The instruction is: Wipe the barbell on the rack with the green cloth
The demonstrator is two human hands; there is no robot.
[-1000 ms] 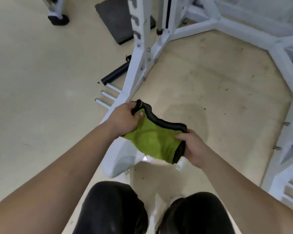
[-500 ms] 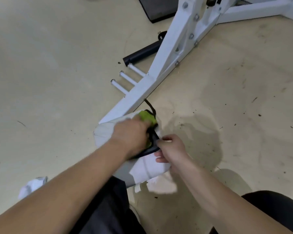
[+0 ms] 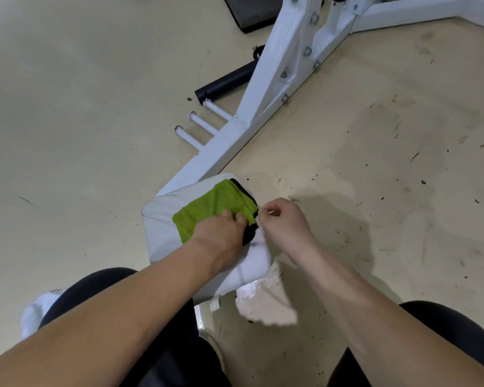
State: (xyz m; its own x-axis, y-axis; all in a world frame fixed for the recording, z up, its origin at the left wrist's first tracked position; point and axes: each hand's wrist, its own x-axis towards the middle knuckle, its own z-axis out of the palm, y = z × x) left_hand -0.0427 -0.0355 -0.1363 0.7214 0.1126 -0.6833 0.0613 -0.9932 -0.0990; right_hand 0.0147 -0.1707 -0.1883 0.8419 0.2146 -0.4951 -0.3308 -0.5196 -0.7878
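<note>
The green cloth (image 3: 210, 207), edged in black, lies spread on a white padded block (image 3: 162, 219) at the near end of the rack's base beam. My left hand (image 3: 221, 234) presses down on the cloth, fingers bunching its folds. To its right, my right hand (image 3: 284, 222) is curled with its fingertips pinched at the cloth's black hem. No barbell on a rack shows in this view.
The white rack frame (image 3: 280, 79) runs diagonally up to the right, with three short white pegs (image 3: 199, 127) sticking out on its left. A black tube (image 3: 224, 82) lies on the floor behind them. A dark mat (image 3: 252, 11) sits at the top. My knees fill the bottom.
The cloth went from being held up between both hands to lying flat on the white block. My left hand now presses it down and more green shows.
</note>
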